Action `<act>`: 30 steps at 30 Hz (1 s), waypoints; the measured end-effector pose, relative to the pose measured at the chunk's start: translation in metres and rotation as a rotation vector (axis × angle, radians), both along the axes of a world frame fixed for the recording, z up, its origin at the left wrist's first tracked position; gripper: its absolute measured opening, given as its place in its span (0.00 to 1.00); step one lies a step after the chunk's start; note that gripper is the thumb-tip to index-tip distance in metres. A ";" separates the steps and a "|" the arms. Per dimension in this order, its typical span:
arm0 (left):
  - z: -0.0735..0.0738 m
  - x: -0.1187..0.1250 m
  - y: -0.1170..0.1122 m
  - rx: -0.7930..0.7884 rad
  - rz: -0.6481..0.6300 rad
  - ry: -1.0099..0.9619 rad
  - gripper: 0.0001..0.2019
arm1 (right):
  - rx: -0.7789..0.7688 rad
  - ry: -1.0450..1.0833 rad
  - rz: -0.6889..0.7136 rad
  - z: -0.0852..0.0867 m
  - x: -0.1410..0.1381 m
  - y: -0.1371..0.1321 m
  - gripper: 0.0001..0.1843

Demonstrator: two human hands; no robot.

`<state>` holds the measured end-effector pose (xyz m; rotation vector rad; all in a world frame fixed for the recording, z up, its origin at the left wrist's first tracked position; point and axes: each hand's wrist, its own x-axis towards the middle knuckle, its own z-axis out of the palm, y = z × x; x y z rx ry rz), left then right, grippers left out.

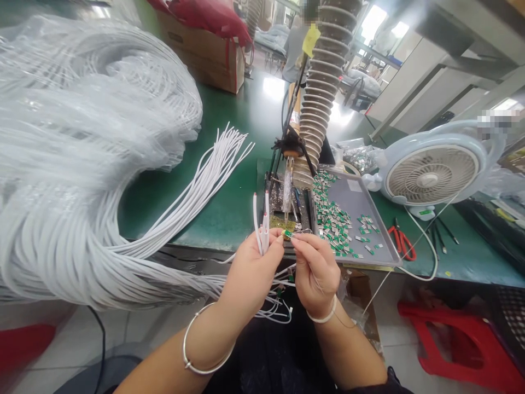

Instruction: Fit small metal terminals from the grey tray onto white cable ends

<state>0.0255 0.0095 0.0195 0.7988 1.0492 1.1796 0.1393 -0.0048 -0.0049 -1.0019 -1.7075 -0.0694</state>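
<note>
Several white cables point(264, 232) stick up out of my left hand point(256, 268), which is closed around them. Between thumb and fingertips my right hand point(315, 268) pinches a small green circuit board point(288, 233). The tips of both hands meet at this board, just below a soldering iron point(287, 186) that hangs tip down from a stand. More cable ends, some with green boards on them, dangle beneath my hands. Right of my right hand lies a grey metal tray point(381, 230) with many loose green boards point(334, 219).
A huge plastic-wrapped bundle of white cables point(102, 137) fills the left side, its loose ends point(205, 169) lying across the green table point(229, 219). A ribbed exhaust hose point(324, 82) comes down behind the iron. To the right are red-handled pliers point(404, 243) and a fan point(430, 172).
</note>
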 end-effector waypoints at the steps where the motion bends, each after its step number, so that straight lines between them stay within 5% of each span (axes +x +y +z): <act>1: 0.000 0.000 0.000 0.004 0.003 0.002 0.04 | 0.001 0.001 -0.003 0.000 0.000 0.000 0.19; 30: 0.009 0.002 0.007 0.017 -0.017 -0.037 0.04 | 0.103 -0.023 -0.023 0.003 -0.004 0.012 0.20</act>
